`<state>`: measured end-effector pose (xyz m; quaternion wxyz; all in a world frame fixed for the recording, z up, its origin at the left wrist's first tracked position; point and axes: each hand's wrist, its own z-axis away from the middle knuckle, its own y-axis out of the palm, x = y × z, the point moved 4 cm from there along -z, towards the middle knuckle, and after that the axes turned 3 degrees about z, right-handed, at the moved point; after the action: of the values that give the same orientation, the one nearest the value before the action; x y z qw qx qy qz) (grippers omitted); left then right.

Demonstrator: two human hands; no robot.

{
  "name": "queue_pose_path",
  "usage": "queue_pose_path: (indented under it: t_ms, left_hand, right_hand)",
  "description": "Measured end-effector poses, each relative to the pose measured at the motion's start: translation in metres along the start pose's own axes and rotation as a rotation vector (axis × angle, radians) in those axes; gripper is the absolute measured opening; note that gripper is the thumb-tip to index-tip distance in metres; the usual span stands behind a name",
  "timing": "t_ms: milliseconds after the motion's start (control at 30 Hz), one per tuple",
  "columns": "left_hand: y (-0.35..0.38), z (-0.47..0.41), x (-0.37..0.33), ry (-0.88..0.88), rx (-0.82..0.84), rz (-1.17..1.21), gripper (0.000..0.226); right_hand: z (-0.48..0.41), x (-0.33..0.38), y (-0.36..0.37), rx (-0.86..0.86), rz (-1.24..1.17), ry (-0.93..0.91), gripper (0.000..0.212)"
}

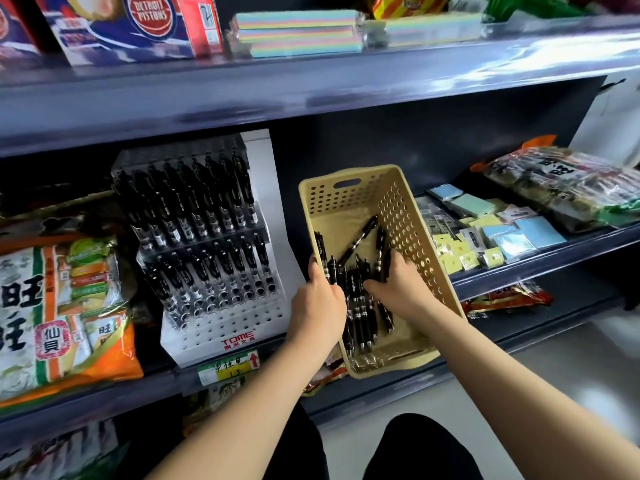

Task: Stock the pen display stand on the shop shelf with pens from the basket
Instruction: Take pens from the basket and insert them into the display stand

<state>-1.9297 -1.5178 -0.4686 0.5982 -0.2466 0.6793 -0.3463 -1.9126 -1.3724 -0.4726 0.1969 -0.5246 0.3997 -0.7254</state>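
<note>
A white tiered pen display stand [268, 188] sits on the middle shelf, left of centre. Black pens [194, 202] fill its upper rows, and several holes in the lower front rows are open. To its right a beige perforated basket [410, 216] tilts over the shelf edge with a pile of black pens [358, 240] inside. My left hand [318, 303] grips the basket's left rim. My right hand [401, 285] is inside the basket, thumb and fingers curled round a few of the pens.
Large snack bags [62, 306] crowd the shelf left of the stand. Sticky-note packs [519, 233] and a wrapped snack pack [571, 181] lie right of the basket. The shelf above [311, 95] overhangs, carrying coloured paper pads [298, 32]. A price label [228, 367] hangs below the stand.
</note>
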Motion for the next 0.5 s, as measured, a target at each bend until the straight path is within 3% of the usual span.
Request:
queue_pose_path:
  t_ms: [233, 500]
  left_hand:
    - [0.004, 0.003, -0.001, 0.012, -0.016, -0.016, 0.044]
    - [0.006, 0.003, -0.001, 0.009, -0.018, -0.005, 0.042]
  right_hand:
    - [-0.013, -0.014, 0.022, -0.03, 0.015, 0.167, 0.103]
    - [-0.014, -0.022, 0.04, -0.079, -0.05, 0.3, 0.111]
